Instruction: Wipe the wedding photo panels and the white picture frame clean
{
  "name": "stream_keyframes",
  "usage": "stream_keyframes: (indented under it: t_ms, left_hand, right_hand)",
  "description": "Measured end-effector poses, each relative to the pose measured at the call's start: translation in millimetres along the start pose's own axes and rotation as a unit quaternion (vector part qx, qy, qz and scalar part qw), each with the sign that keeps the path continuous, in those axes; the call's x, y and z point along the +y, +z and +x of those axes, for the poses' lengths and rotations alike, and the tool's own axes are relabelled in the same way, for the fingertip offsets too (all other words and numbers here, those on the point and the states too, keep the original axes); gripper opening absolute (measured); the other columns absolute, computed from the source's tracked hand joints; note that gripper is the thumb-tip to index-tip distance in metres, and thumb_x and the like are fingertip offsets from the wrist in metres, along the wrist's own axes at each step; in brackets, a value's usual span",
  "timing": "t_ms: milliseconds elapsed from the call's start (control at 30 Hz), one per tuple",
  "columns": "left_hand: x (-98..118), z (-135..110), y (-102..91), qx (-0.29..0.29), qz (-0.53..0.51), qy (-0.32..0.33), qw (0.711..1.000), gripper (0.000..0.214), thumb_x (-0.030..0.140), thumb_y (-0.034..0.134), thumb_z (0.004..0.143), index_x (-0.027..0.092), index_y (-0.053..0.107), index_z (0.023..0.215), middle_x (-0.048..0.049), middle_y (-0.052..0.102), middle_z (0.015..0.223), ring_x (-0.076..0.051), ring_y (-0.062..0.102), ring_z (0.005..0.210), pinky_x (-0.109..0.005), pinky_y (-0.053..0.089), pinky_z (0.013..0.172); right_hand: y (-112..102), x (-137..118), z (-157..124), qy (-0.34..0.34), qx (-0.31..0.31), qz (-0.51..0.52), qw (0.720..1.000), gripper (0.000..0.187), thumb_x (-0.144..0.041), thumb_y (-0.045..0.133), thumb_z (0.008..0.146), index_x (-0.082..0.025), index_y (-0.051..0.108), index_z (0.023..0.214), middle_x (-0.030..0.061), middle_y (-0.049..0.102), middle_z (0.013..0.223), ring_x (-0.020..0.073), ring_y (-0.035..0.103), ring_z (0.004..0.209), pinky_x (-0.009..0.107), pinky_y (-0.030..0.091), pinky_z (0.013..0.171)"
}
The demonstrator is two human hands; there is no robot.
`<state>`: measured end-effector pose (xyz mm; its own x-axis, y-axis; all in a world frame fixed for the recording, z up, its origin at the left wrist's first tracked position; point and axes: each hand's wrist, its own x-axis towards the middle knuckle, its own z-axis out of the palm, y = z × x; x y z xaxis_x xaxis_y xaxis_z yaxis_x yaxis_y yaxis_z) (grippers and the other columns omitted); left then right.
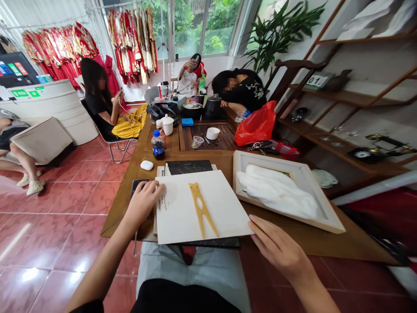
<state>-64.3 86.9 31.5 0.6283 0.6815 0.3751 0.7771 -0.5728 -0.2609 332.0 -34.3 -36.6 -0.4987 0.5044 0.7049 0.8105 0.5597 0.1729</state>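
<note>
A thin white board (172, 208), with small dark print near its left edge, lies tilted in front of me. On it rests a flat yellow cutout (199, 208) with cat-like ears and two long pointed legs. My left hand (148, 195) grips the board's upper left edge, fingertips on top. At the lower right corner, my right hand (276, 241) holds the board with fingers pressed together; its thumb is hidden. Beneath the board a black panel (189, 167) and a pale frame show in part. A phone (139, 186) lies partly under my left wrist.
To the right stands a shallow wooden frame box (325, 213) with white cloth (276, 191) inside. Beyond are a white earbud case (147, 165), a dark drink bottle (158, 145), a white cup (213, 133) and a red plastic bag (256, 124). Several people sit around the room.
</note>
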Motion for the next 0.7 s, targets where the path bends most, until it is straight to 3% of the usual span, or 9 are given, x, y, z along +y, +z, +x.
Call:
stream_keyframes:
  t_ms: [200,367,533,700]
  left_hand:
    - [4,0,-4.0,-0.023,0.001,-0.002,1.0,0.039,0.001,0.049,0.093,0.019,0.054,0.128,-0.0112,0.065,0.12,-0.026,0.066,0.105,-0.039,0.052,0.094]
    - [0,9,-6.2,-0.057,-0.029,0.005,0.998,0.039,-0.003,0.047,0.092,0.019,0.054,0.123,-0.01,0.063,0.119,-0.021,0.068,0.093,-0.034,0.055,0.087]
    - [-5,16,-19.0,-0.087,-0.022,0.009,0.996,0.037,-0.001,0.049,0.092,0.019,0.055,0.122,-0.0099,0.065,0.118,-0.022,0.069,0.094,-0.034,0.054,0.085]
    - [12,6,-35.2,-0.021,-0.03,-0.034,0.999,0.035,0.004,0.052,0.092,0.02,0.06,0.123,-0.0111,0.068,0.121,-0.028,0.065,0.113,-0.044,0.049,0.102]
  right_hand:
    - [-23,18,16,0.074,-0.004,-0.002,0.997,0.055,-0.014,0.065,0.091,-0.019,0.054,0.144,0.0151,0.072,0.122,0.0288,0.071,0.105,0.046,0.052,0.095]
    - [-21,56,18,0.162,-0.009,-0.043,0.986,0.04,-0.026,0.059,0.095,-0.021,0.059,0.135,0.0154,0.07,0.124,0.0332,0.068,0.11,0.048,0.049,0.096]
    - [-3,96,19,0.242,-0.124,-0.054,0.961,0.056,-0.054,0.053,0.095,-0.021,0.053,0.141,0.0188,0.059,0.143,0.0378,0.056,0.13,0.051,0.045,0.103]
    - [15,127,21,0.247,-0.198,-0.017,0.948,0.069,-0.063,0.058,0.089,-0.023,0.054,0.145,0.0168,0.058,0.147,0.0378,0.056,0.129,0.05,0.046,0.098]
